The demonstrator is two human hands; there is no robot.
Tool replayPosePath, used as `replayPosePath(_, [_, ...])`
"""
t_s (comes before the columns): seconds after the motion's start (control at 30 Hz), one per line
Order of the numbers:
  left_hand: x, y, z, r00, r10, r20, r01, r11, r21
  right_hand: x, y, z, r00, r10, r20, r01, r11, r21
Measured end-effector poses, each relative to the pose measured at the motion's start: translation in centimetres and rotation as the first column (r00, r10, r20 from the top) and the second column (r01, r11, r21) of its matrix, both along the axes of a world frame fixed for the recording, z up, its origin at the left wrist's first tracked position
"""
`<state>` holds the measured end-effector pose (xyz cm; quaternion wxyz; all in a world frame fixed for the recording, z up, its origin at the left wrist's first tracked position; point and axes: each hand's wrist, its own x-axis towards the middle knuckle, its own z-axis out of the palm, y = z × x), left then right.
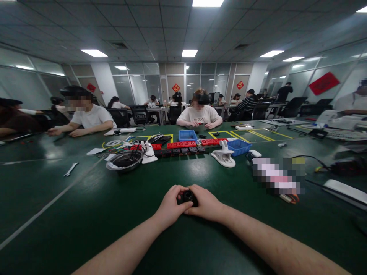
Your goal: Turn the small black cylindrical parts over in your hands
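Both of my hands meet around a small black part with a round, ring-shaped opening on top (188, 195), low over the green table. My left hand (172, 204) wraps its left side, thumb across the front. From the right, my right hand (208, 204) closes round the same part, its fingers curled over the far edge. The fingertips of both hands nearly touch. Most of the black part is hidden by my fingers, and its exact kind cannot be made out.
Ahead on the green table (120, 229) stand red power strips (181, 144), blue trays (187, 135), a white clip stand (224, 154) and a black bowl with cables (124, 160). A wrench (70, 169) lies left; a white power strip (345, 193) lies right. A person (200, 112) sits opposite.
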<state>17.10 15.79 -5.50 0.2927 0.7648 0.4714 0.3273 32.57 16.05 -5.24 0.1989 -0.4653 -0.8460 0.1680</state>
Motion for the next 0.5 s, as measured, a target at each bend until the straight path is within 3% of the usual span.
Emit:
replayPosePath(0.07, [-0.3, -0.1, 0.2, 0.998, -0.054, -0.011, 0.054, 0.998, -0.021, 0.8, 0.5, 0.3, 0.990, 0.121, -0.073, -0.128, 0.986, -0.109])
replayPosePath(0.17, [-0.5, -0.1, 0.5, 0.995, -0.097, -0.008, 0.097, 0.994, -0.043, 1.6, 1.1, 0.5, 0.971, 0.198, -0.131, -0.222, 0.951, -0.213])
replayPosePath(0.5, [-0.6, -0.1, 0.4, 0.991, -0.131, -0.039, 0.131, 0.991, 0.004, 1.8, 1.3, 0.7, 0.963, 0.238, -0.124, -0.261, 0.936, -0.234])
